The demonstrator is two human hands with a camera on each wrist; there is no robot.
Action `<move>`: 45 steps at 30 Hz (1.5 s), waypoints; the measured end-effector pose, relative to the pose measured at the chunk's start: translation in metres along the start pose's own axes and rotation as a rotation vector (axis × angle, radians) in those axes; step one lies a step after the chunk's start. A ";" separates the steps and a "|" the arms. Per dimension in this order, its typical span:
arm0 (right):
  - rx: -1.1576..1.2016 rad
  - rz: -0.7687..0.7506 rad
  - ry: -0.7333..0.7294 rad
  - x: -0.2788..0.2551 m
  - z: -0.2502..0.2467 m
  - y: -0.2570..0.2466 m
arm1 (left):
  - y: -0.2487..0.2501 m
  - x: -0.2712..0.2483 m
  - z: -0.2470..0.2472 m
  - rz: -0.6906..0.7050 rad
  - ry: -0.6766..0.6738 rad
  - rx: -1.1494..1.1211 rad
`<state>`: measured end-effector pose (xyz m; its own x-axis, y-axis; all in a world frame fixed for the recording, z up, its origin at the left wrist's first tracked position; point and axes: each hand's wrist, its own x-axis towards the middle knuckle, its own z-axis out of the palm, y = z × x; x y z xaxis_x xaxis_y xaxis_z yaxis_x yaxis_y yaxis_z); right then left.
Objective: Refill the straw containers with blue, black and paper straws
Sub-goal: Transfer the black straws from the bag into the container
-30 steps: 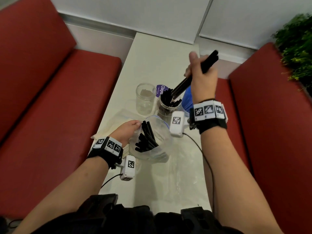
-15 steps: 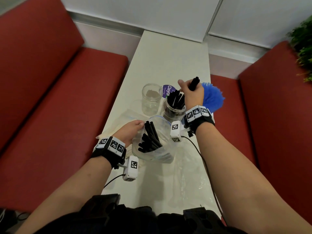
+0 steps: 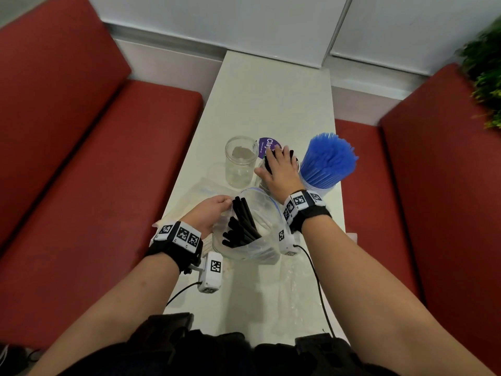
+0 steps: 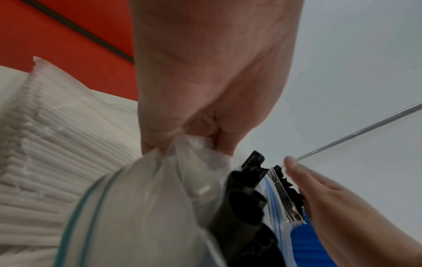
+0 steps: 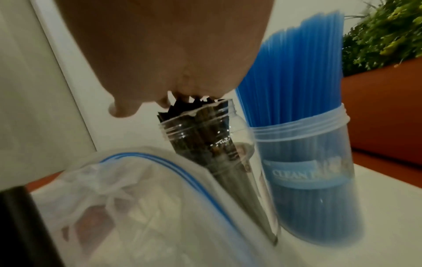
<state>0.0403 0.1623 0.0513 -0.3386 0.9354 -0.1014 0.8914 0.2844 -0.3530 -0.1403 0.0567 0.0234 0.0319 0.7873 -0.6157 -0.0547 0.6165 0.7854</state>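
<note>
A clear zip bag (image 3: pixel 252 240) holds black straws (image 3: pixel 242 226) near the table's front. My left hand (image 3: pixel 217 210) pinches the bag's left edge (image 4: pixel 182 150) and keeps its mouth wide. Behind the bag stands a glass jar (image 5: pixel 205 140) packed with black straws (image 3: pixel 269 161). My right hand (image 3: pixel 282 166) lies flat on their tops with straight fingers, and its palm (image 5: pixel 178 97) presses on the straw ends. An empty glass jar (image 3: pixel 240 161) stands to the left. A plastic container (image 5: pixel 303 171) on the right is full of blue straws (image 3: pixel 328 161).
A bag of white paper straws (image 4: pixel 45 144) lies on the white table (image 3: pixel 271 99) under my left hand. A purple round label (image 3: pixel 267 146) lies behind the jars. Red bench seats (image 3: pixel 81 172) flank the narrow table, and a plant (image 3: pixel 485 77) stands at the far right.
My right hand brought a bunch of black straws down into the jar, let go of it, and now lies flat on the straw tops. The left hand kept its hold on the bag.
</note>
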 end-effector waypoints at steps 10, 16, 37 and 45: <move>0.467 0.052 -0.249 -0.040 0.003 -0.021 | -0.004 -0.004 0.001 0.009 0.054 -0.064; 0.421 0.088 -0.377 -0.071 0.054 -0.026 | -0.007 -0.008 0.004 0.055 0.058 -0.004; 0.940 0.152 0.161 -0.081 0.050 -0.027 | -0.016 -0.011 0.001 0.044 0.047 -0.112; 1.162 0.028 0.388 -0.052 -0.069 -0.035 | -0.017 -0.007 -0.002 0.041 0.042 -0.086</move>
<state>0.0476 0.1180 0.1326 -0.0344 0.9953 0.0911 0.0305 0.0921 -0.9953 -0.1420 0.0404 0.0139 -0.0144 0.8098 -0.5866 -0.1406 0.5792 0.8030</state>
